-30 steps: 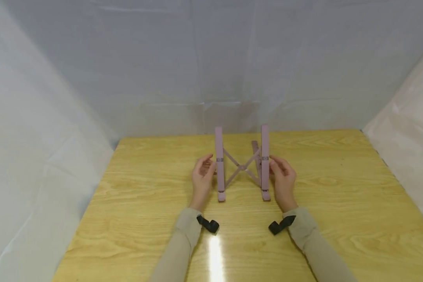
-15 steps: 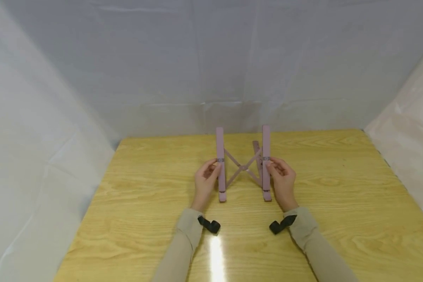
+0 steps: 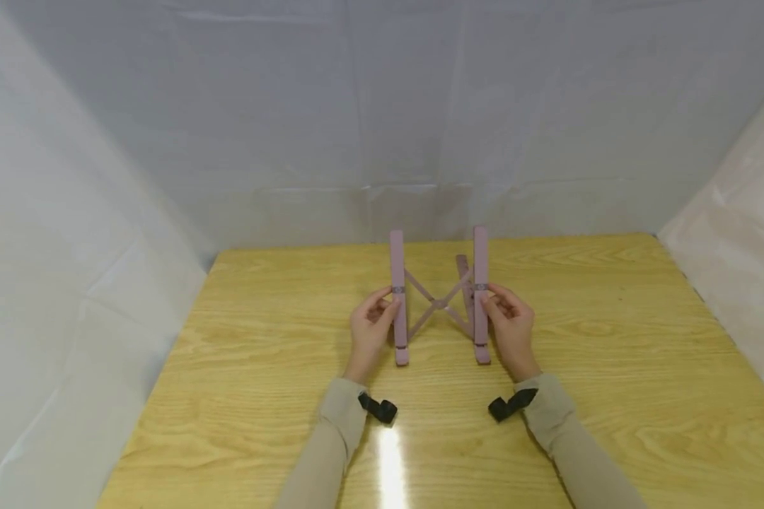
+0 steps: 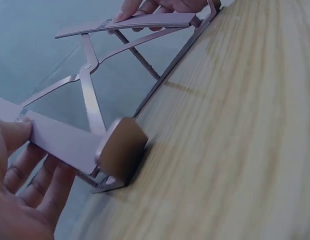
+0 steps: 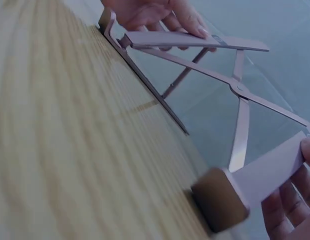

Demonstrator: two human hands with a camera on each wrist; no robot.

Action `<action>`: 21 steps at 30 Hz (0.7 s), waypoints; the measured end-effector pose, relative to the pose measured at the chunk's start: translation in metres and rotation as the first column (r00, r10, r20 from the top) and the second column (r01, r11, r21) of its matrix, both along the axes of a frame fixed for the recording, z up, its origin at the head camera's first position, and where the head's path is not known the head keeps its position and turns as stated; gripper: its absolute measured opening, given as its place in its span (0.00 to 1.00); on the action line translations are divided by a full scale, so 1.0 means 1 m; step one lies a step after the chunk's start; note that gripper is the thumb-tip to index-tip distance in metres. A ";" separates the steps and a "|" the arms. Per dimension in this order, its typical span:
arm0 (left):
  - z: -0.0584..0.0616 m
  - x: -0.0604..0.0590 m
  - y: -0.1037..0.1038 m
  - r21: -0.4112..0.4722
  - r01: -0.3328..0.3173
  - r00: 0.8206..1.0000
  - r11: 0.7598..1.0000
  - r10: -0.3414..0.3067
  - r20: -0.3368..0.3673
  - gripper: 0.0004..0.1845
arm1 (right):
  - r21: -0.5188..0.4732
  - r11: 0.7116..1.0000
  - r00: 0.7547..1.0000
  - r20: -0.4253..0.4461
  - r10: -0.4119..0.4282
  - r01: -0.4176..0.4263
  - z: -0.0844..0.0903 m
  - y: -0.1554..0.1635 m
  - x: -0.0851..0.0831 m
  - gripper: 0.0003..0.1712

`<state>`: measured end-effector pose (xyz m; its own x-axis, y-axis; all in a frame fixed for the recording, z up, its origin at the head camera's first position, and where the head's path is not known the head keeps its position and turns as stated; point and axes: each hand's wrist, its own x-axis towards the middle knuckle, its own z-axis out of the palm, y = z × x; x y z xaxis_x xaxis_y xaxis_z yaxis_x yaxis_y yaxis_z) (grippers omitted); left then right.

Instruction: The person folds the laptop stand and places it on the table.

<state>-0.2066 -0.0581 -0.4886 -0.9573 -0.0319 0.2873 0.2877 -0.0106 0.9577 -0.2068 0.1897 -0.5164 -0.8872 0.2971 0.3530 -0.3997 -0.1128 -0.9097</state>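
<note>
Bare wooden table open left, right and near side of pink folding stand | crossed struts bar passage between its two rails | left hand and right hand occupy outer flanks of rails | white backdrop closes far edge and both sides

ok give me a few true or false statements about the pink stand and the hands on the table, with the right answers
1. The left hand grips the left rail of the pink folding stand. True.
2. The right hand rests flat on the wooden table, away from the stand. False: it grips the right rail.
3. The stand lies folded flat. False: it is opened, rails apart, crossed struts between them.
4. Both wrists wear black straps. True.
</note>
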 end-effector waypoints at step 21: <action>0.018 -0.003 -0.006 -0.127 0.072 0.989 0.989 -0.054 0.141 0.18 | 0.064 0.966 0.935 0.275 0.225 -0.251 0.025 0.025 -0.001 0.21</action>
